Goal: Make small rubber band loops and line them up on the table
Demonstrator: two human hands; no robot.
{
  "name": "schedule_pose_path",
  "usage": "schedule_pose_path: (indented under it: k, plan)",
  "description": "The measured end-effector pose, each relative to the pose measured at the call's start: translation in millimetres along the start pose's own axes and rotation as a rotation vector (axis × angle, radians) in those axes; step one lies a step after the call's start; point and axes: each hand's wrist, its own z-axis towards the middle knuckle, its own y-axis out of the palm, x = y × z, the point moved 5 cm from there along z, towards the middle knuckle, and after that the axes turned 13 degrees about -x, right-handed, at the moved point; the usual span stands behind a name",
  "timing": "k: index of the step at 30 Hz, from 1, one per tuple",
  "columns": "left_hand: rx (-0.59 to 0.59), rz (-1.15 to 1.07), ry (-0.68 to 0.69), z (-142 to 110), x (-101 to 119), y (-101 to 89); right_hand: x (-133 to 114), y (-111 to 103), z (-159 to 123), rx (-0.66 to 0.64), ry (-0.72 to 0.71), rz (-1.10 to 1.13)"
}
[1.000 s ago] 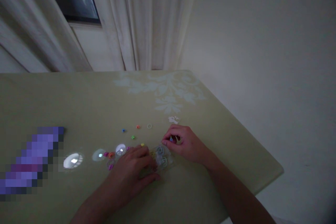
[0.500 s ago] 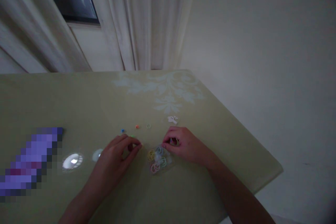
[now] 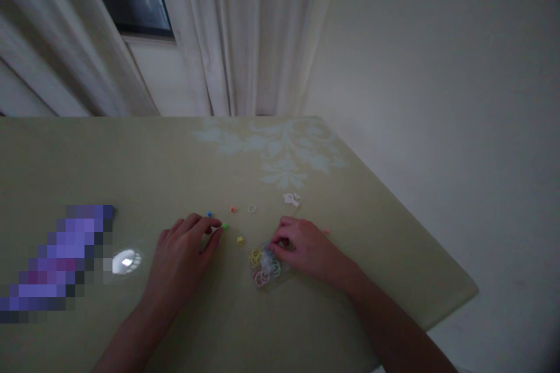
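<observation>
My left hand (image 3: pixel 186 250) has thumb and forefinger closed at a small green bead (image 3: pixel 224 226). A star-like yellow bead (image 3: pixel 240 240) lies just right of its fingertips, and a blue bead (image 3: pixel 209 214) is beside its knuckles. At the upper edge of a small clear plastic case (image 3: pixel 280 280), the fingertips of my right hand (image 3: pixel 308 242) are pinched together; what they hold is hidden. Inside the case are yellow rings (image 3: pixel 255 257), pink rings (image 3: pixel 261 277) and green rings (image 3: pixel 275 268). Grey-blue rings sit partly under the right fingertips.
Beyond the hands lie an orange bead (image 3: pixel 233 209), a pale ring (image 3: pixel 252 208) and small white pieces (image 3: pixel 291 200). A pinkish bead (image 3: pixel 326 232) is behind my right hand. A blurred purple object (image 3: pixel 65 256) lies at left on the table (image 3: pixel 131 163); the table's edge slants down at right.
My left hand has moved left from the yellow bead to the green one, leaving the yellow bead on the table. My right fingertips have shifted slightly down onto the case. The view has shifted a little.
</observation>
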Motion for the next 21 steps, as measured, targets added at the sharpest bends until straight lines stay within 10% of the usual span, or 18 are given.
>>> schedule_pose_path:
  k: [21]
  plan:
    - [0.002, 0.032, -0.042, 0.9, -6.0, -2.4, 2.0, 0.2, 1.3, 0.025, -0.009, 0.042]
